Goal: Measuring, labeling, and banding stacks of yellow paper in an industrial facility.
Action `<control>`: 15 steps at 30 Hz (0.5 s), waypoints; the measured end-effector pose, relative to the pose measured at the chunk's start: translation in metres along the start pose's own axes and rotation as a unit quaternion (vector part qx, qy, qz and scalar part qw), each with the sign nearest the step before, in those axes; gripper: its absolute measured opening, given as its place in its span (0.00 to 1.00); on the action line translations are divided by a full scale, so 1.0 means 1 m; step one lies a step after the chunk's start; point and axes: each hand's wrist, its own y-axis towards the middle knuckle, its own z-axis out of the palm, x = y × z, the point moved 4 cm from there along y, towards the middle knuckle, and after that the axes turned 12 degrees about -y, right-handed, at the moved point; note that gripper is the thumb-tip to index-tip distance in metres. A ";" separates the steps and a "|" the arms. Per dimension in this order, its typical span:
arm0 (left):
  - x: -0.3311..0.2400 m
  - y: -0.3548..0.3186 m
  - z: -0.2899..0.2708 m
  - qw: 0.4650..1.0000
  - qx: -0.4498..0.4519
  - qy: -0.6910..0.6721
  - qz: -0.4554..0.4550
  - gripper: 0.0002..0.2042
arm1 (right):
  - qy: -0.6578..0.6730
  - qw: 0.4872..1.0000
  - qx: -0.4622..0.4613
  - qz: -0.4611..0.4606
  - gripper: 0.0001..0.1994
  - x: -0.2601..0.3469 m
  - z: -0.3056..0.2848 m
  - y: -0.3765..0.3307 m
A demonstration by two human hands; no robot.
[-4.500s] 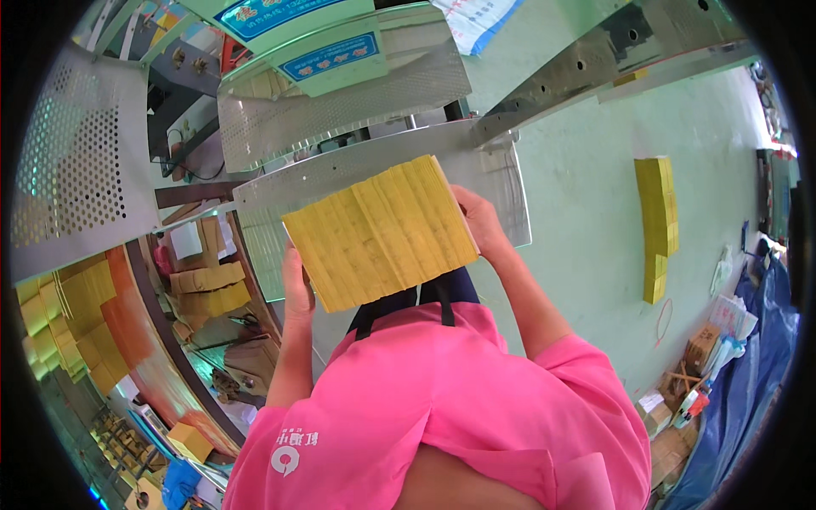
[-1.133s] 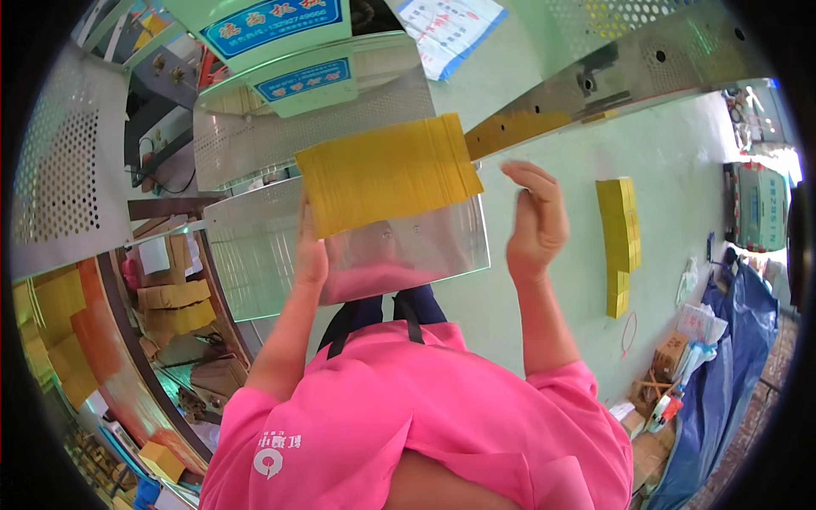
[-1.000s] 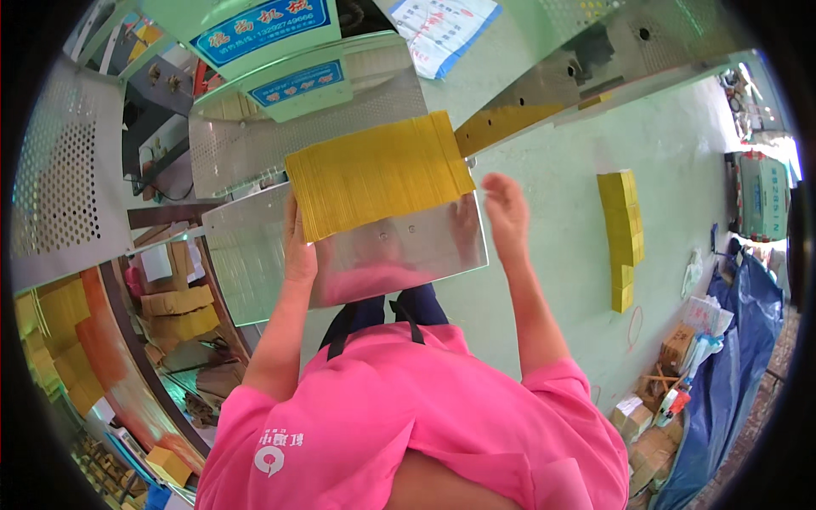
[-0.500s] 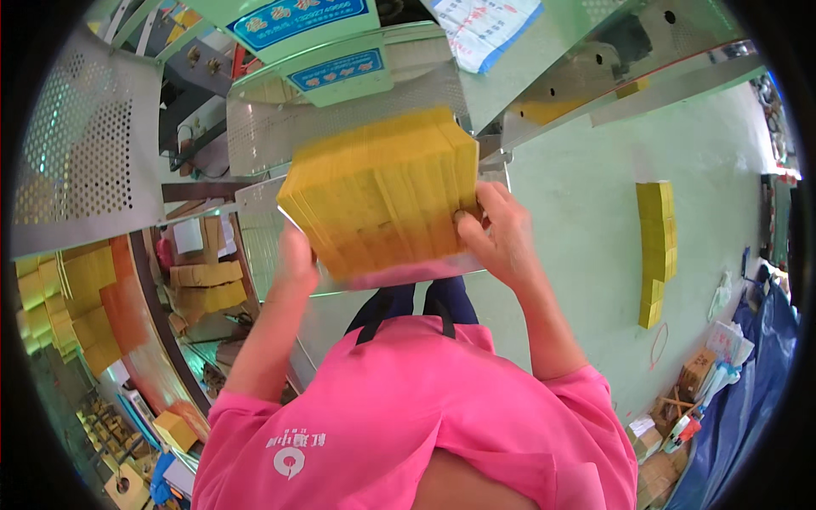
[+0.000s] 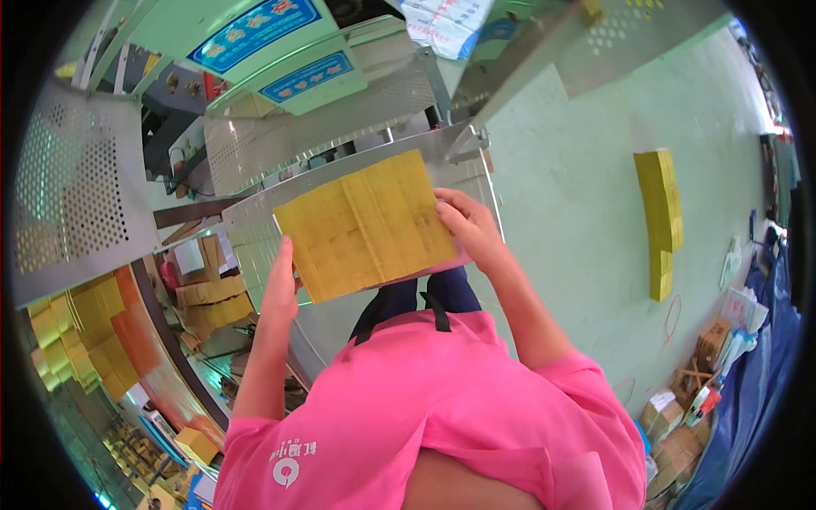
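Note:
A thick block of yellow paper sheets (image 5: pixel 365 225) is between my two hands, above a metal tray of the machine. Its broad side faces up, with faint lines and dark smudges across it. My left hand (image 5: pixel 280 280) grips its left edge, thumb along the side and fingers hidden below. My right hand (image 5: pixel 469 225) holds the right edge, with the thumb and fingers at its upper corner. Behind the block lies the metal tray (image 5: pixel 251 229), its surface partly covered.
A perforated metal guard (image 5: pixel 323 140) and a pale green machine housing (image 5: pixel 255 51) stand ahead. Another perforated panel (image 5: pixel 72 178) is at left. Yellow blocks (image 5: pixel 659 225) lie in a row on the right floor. Stacked yellow paper (image 5: pixel 93 331) and a blue tarp (image 5: pixel 748 357) flank me.
The block has come down and toward me, away from the perforated guard, and its broad side now shows flatter. Both hands have moved with it. The view has shifted too.

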 end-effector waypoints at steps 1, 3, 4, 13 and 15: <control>0.003 0.001 0.000 1.000 0.004 0.008 -0.001 0.33 | 0.067 0.997 0.018 0.026 0.21 -0.003 0.003 0.001; 0.003 0.003 0.001 0.999 -0.003 -0.009 0.040 0.31 | 0.141 0.988 0.028 0.053 0.20 -0.008 0.005 0.001; 0.003 0.003 0.002 0.999 -0.001 0.000 0.039 0.31 | 0.155 0.986 0.039 0.048 0.19 -0.009 0.005 0.001; -0.003 0.001 0.007 0.998 -0.011 -0.035 0.059 0.28 | 0.183 0.980 0.068 0.027 0.15 -0.025 0.009 0.007; -0.003 0.001 0.009 0.997 -0.001 -0.047 0.063 0.28 | 0.170 0.982 0.076 0.023 0.15 -0.029 0.011 0.010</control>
